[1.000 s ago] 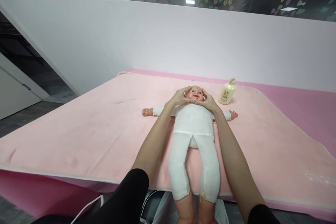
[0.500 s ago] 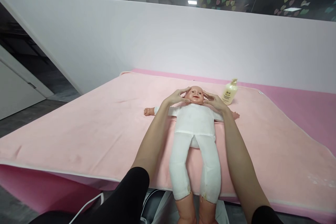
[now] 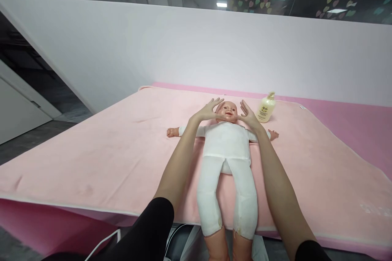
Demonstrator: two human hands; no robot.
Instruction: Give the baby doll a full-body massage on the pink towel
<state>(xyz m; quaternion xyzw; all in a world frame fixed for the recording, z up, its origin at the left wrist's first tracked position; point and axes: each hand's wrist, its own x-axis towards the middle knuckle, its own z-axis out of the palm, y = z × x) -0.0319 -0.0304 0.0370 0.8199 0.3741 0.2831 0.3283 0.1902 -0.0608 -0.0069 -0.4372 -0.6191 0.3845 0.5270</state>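
The doll (image 3: 226,140) lies face up on the pink blanket (image 3: 107,151), head at the far end, arms out to both sides, legs pointing back at you; its lower legs stick out past the blanket's near edge. It's in a white cloth suit w/ bare head, hands & lower legs. Your L hand (image 3: 208,111) is at the L side of the doll's head, fingers spread wide & up by the temple, thumb reaching in toward the jaw. Your R hand (image 3: 248,116) mirrors it on the R side of the head, fingers fanned & raised, thumb pointing in at the cheek. Both hands are wide open w/ no grip on anything; can't tell if either thumb tip actually touches the doll. Your forearms run along either side of the doll's torso & legs, black sleeves (image 3: 156,226) pushed up around the elbows. A pale yellow pump bottle (image 3: 266,109) stands upright on the blanket to the R of the doll's head, just beyond your R hand. Past the doll's head there's a strip of bare pink tabletop (image 3: 361,128), then a white wall (image 3: 196,45). A white cable (image 3: 102,242) curves low, L of the doll's legs.
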